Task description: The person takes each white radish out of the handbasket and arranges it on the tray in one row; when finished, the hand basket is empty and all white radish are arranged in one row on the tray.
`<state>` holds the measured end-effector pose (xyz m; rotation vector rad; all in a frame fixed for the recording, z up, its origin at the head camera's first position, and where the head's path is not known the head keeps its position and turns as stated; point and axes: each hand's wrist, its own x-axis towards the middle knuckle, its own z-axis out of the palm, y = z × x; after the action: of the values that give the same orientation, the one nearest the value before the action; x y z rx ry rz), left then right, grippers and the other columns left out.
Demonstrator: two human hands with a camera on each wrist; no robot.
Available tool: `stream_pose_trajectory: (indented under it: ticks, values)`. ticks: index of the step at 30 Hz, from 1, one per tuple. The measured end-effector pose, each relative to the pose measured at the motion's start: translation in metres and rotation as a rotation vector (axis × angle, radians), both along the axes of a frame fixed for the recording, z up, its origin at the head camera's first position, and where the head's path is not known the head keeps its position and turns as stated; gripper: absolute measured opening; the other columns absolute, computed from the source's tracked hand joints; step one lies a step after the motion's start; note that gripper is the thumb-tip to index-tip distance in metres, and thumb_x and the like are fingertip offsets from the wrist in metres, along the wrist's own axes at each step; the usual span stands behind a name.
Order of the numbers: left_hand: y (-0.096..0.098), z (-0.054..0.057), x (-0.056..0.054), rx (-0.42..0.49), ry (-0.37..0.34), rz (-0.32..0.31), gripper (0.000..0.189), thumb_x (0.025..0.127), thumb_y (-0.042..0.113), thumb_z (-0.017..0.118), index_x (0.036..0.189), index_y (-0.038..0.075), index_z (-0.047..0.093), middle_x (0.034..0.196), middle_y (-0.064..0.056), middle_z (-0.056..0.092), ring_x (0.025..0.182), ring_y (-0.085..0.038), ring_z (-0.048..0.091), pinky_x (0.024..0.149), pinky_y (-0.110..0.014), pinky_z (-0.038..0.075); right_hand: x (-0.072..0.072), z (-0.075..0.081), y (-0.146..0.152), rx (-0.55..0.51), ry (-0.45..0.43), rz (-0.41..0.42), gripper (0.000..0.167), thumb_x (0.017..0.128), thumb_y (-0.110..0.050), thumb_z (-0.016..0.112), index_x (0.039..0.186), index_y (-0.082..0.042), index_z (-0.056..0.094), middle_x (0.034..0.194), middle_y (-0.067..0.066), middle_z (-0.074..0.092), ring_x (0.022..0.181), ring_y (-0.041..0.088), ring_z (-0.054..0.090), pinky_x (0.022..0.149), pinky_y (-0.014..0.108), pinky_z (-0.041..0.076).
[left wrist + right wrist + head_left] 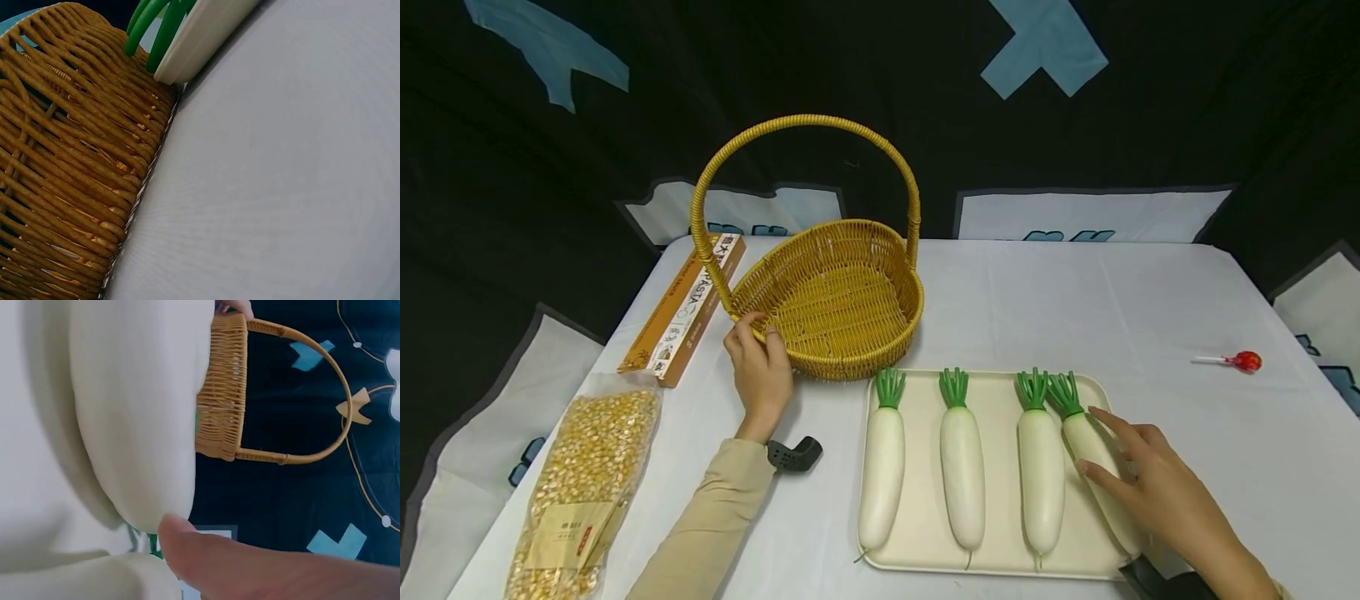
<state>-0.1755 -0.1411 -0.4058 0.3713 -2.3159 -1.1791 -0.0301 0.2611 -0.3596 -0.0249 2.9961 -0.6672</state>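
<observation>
A yellow wicker basket [842, 312] with a tall arched handle stands at the back of the table. My left hand [762, 371] grips its front left rim. Several white radishes [962, 475] with green tops lie side by side on a cream tray [1000, 542]. Over the rightmost radish [1093, 454] hovers my right hand [1172, 483], thumb and fingers spread apart across its upper part. In the right wrist view the thumb [206, 553] overlaps the green-topped end of a radish [140, 412]. The left wrist view shows the basket's woven side [75, 156] close up.
Left of the basket lies a pasta box [685, 308], with a clear bag of corn kernels [587, 467] in front of it. A red lollipop [1247, 361] lies at the far right on the white tablecloth [1037, 292]. A dark curtain hangs behind.
</observation>
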Motion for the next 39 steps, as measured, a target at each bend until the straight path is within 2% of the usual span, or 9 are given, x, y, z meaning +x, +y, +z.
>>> stream_pose_trajectory:
  ticks: [3,9,15,26,30,39]
  values:
    - [0.000,0.000,0.000,0.006,-0.005,-0.002,0.035,0.091,0.032,0.032,0.119,0.013,0.042,0.125,-0.021,0.035,0.088,-0.037,0.046,0.070,-0.047,0.036,-0.001,-0.003,-0.002,0.012,0.010,0.021,0.062,0.081,-0.043,0.062,0.133,-0.016,0.043,0.107,0.026,0.049,0.077,0.024,0.053,0.058,0.040,0.043]
    - [0.000,0.001,0.000,0.009,-0.014,-0.012,0.034,0.093,0.031,0.032,0.120,0.013,0.041,0.126,-0.020,0.034,0.089,-0.036,0.047,0.071,-0.047,0.037,0.001,-0.007,-0.002,0.016,0.033,0.035,0.046,0.081,-0.033,0.065,0.124,-0.020,0.054,0.103,0.019,0.053,0.082,0.024,0.055,0.062,0.040,0.043]
    - [-0.001,0.001,0.001,0.008,-0.006,-0.015,0.034,0.092,0.032,0.033,0.120,0.014,0.042,0.126,-0.021,0.034,0.088,-0.036,0.047,0.070,-0.047,0.037,0.000,-0.009,0.000,0.022,0.029,0.022,0.046,0.083,-0.030,0.064,0.125,-0.017,0.053,0.104,0.027,0.052,0.087,0.033,0.056,0.061,0.046,0.045]
    - [-0.001,0.001,0.000,0.008,-0.005,-0.023,0.034,0.092,0.033,0.032,0.119,0.015,0.042,0.127,-0.020,0.034,0.086,-0.035,0.046,0.068,-0.045,0.036,0.001,-0.012,0.003,0.045,0.124,0.015,0.042,0.082,-0.020,0.064,0.122,-0.013,0.053,0.098,0.031,0.052,0.093,0.041,0.051,0.069,0.054,0.041]
    - [0.000,0.001,0.001,0.010,-0.006,-0.027,0.034,0.092,0.033,0.032,0.120,0.016,0.042,0.126,-0.019,0.034,0.084,-0.034,0.046,0.067,-0.044,0.036,0.002,-0.012,0.004,0.047,0.109,0.018,0.041,0.084,-0.022,0.062,0.123,-0.013,0.052,0.102,0.034,0.050,0.096,0.045,0.049,0.070,0.057,0.040]
    - [-0.002,0.001,0.000,0.004,-0.012,-0.027,0.034,0.092,0.033,0.032,0.120,0.015,0.041,0.128,-0.020,0.033,0.088,-0.036,0.046,0.070,-0.045,0.036,0.004,-0.009,0.001,0.076,0.050,0.008,0.050,0.087,-0.041,0.055,0.129,-0.015,0.046,0.114,0.034,0.045,0.104,0.048,0.043,0.067,0.061,0.040]
